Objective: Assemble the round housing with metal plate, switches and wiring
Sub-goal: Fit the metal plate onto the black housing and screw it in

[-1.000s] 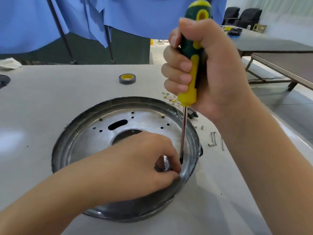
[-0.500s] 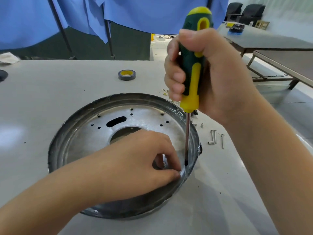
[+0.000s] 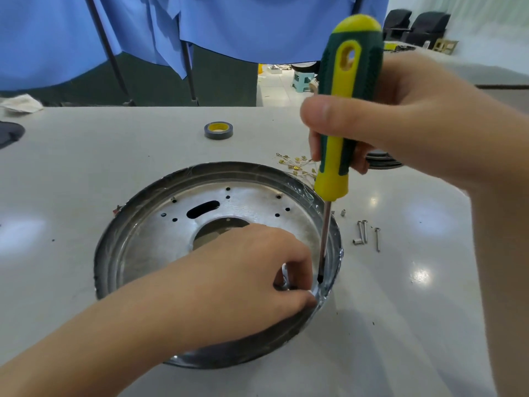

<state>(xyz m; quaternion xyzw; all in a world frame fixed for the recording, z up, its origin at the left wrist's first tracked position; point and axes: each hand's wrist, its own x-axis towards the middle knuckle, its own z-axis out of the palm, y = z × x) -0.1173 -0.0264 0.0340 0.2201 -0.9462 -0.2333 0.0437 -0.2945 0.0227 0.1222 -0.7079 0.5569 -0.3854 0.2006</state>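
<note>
Round dark metal housing (image 3: 148, 224) lying flat, mouth up; green-yellow screwdriver (image 3: 343, 110) near-vertical, tip down, gripped by right hand (image 3: 415, 118); left hand (image 3: 243, 270) pinching small part, unidentifiable.

- The left hand (image 3: 246, 270) is bare, with no glove, ring or band showing on the fingers or back.
- The left forearm is bare to the frame's lower left corner; no sleeve, watch or strap shows.
- The right hand (image 3: 400, 118) is bare too, with short, plain nails on the thumb and fingers.
- The right forearm is bare down the frame's right edge; no cuff reaches the wrist.
</note>
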